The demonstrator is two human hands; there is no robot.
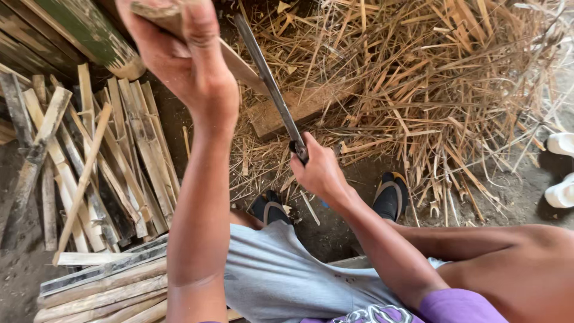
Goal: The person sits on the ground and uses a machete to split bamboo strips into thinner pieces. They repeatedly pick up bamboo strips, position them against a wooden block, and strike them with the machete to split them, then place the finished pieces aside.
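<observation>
My left hand [185,51] is raised at the top left, closed around the upper end of a flat bamboo strip [245,70] that slants down to the right. Lower, at the centre, my right hand [320,170] grips the handle of a long dark knife [269,81]. Its blade runs up and to the left, lying against the strip's edge. A wooden block [287,113] rests on the ground under the strip's lower end.
A pile of split bamboo slats [101,161] lies at the left, more slats [101,287] at the bottom left. Dry bamboo shavings [430,78] cover the ground ahead. My sandalled feet [391,197] rest on the dirt. Two white shoes [562,167] sit at the right edge.
</observation>
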